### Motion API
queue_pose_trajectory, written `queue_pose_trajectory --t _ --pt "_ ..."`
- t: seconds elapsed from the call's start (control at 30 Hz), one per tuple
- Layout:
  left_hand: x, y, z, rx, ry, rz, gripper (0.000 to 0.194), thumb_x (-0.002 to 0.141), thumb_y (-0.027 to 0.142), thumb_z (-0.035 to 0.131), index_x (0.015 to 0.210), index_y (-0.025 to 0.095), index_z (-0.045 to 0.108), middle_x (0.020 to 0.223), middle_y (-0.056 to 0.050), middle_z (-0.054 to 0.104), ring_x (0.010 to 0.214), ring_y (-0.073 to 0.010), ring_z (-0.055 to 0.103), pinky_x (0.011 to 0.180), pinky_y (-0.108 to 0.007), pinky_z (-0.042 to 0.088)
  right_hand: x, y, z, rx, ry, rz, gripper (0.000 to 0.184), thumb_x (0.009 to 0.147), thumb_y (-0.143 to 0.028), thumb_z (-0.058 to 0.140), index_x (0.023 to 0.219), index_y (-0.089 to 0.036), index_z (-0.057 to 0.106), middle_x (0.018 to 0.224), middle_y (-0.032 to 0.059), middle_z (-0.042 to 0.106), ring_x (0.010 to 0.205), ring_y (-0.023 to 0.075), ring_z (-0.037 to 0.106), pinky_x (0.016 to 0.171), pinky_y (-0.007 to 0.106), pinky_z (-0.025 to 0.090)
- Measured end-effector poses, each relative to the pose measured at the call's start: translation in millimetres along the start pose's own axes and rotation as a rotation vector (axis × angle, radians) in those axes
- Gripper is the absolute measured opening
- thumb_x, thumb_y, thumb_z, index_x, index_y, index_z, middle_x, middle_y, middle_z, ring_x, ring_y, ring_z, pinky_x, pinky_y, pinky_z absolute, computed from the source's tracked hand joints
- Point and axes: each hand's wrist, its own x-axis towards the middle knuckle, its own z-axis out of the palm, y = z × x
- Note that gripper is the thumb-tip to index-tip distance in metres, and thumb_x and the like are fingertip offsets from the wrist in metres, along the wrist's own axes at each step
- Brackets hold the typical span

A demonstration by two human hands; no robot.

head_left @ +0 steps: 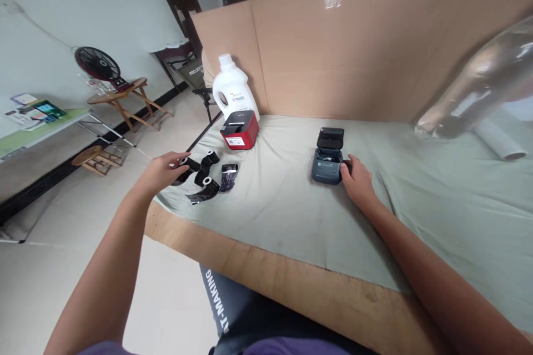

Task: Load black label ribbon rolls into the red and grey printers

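At the cloth's left end, my left hand (164,171) pinches a black ribbon roll (191,164) between thumb and fingers. Beside it lie more black rolls with loose film: one ribbon roll (211,157) behind, another with a white core (207,186) in front, and a glossy one (229,177) to the right. My right hand (358,182) is closed against the right side of a small dark blue label printer (327,171), thumb at its front corner. The printer's lid (331,137) stands raised, showing the compartment inside. The right fingertips are partly hidden.
A red and black box-shaped device (246,132) stands at the back left, before a white jug (235,89). Cardboard (333,55) walls the rear. Clear plastic wrap (478,83) and a white tube (499,141) lie right. The wooden table edge (266,263) runs along the front.
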Motion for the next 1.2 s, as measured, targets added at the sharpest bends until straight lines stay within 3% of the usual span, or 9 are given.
queue_pose_trajectory --t 0.2,0.33,0.57,0.67,0.8,0.93,1.07,1.13,1.2 --pt "5.6 -3.3 42.2 0.109 -0.098 -0.073 0.049 0.074 0.049 0.064 0.114 0.026 0.077 0.095 -0.007 0.076 0.084 -0.0279 0.068 0.081 -0.035 0.051 0.4 0.8 -0.1 0.028 0.013 -0.009 0.058 0.097 -0.043 0.039 0.143 -0.012 0.052 0.127 0.0199 0.071 0.122 0.0363 0.06 0.107 0.056 0.039" --pt "9.1 -8.7 60.7 0.191 -0.141 -0.07 0.045 0.076 0.05 0.064 0.11 0.026 0.079 0.109 -0.01 0.075 0.098 -0.0315 0.069 0.087 -0.035 0.05 0.0 -0.3 -1.2 0.03 0.004 0.003 0.059 0.096 -0.044 0.038 0.143 -0.011 0.053 0.129 0.0204 0.07 0.123 0.0369 0.06 0.107 0.056 0.039" --pt "42.6 -1.3 53.6 0.219 -0.026 -0.096 0.058 0.081 0.065 0.06 0.122 0.026 0.075 0.122 -0.012 0.068 0.103 -0.0303 0.066 0.083 -0.034 0.05 0.1 1.0 -0.2 0.023 0.015 -0.009 0.056 0.097 -0.044 0.039 0.14 -0.012 0.055 0.125 0.0198 0.071 0.121 0.0361 0.061 0.105 0.054 0.041" --pt "67.7 7.2 61.1 0.268 -0.122 -0.088 0.061 0.075 0.054 0.068 0.13 0.027 0.07 0.124 -0.011 0.07 0.11 -0.0319 0.065 0.082 -0.032 0.05 0.8 1.9 0.6 0.013 0.023 -0.016 0.056 0.096 -0.044 0.039 0.14 -0.012 0.056 0.125 0.0194 0.072 0.12 0.0357 0.061 0.105 0.054 0.041" --pt "89.6 9.6 71.3 0.255 -0.198 -0.147 0.047 0.066 0.036 0.074 0.112 0.027 0.076 0.105 -0.008 0.076 0.101 -0.0301 0.068 0.08 -0.031 0.048 0.7 3.3 0.6 0.018 0.033 -0.029 0.055 0.096 -0.044 0.039 0.138 -0.012 0.057 0.124 0.02 0.072 0.119 0.0361 0.061 0.105 0.055 0.041" --pt "88.5 10.0 51.5 -0.023 -0.018 -0.174 0.044 0.064 0.036 0.076 0.105 0.02 0.075 0.087 -0.006 0.073 0.083 -0.0237 0.067 0.077 -0.031 0.049 -0.1 5.8 0.7 0.064 0.02 -0.009 0.057 0.095 -0.045 0.04 0.137 -0.011 0.056 0.126 0.0212 0.071 0.121 0.0369 0.061 0.105 0.057 0.042" --pt "68.1 49.5 30.7 -0.702 0.183 -0.077 0.058 0.067 0.049 0.079 0.114 0.017 0.068 0.093 -0.004 0.072 0.085 -0.0197 0.066 0.081 -0.032 0.054 2.5 -8.1 -10.3 0.173 0.113 -0.056 0.059 0.09 -0.048 0.052 0.138 -0.014 0.055 0.134 0.0218 0.064 0.117 0.0329 0.064 0.1 0.051 0.049" --pt "56.1 88.5 38.2 -0.943 0.132 -0.014 0.059 0.066 0.051 0.082 0.113 0.018 0.068 0.095 -0.004 0.073 0.087 -0.0195 0.067 0.083 -0.033 0.055 5.4 -28.7 -25.3 0.216 0.147 -0.128 0.052 0.088 -0.046 0.056 0.131 -0.018 0.059 0.132 0.0184 0.065 0.114 0.0304 0.065 0.097 0.047 0.052" --pt "46.4 134.3 59.8 -1.012 0.034 0.041 0.062 0.067 0.052 0.083 0.116 0.019 0.069 0.095 -0.005 0.073 0.088 -0.0211 0.069 0.082 -0.035 0.056 9.5 -56.8 -44.3 0.266 0.098 -0.215 0.037 0.09 -0.042 0.055 0.119 -0.021 0.065 0.121 0.0129 0.069 0.109 0.0271 0.067 0.094 0.043 0.053"
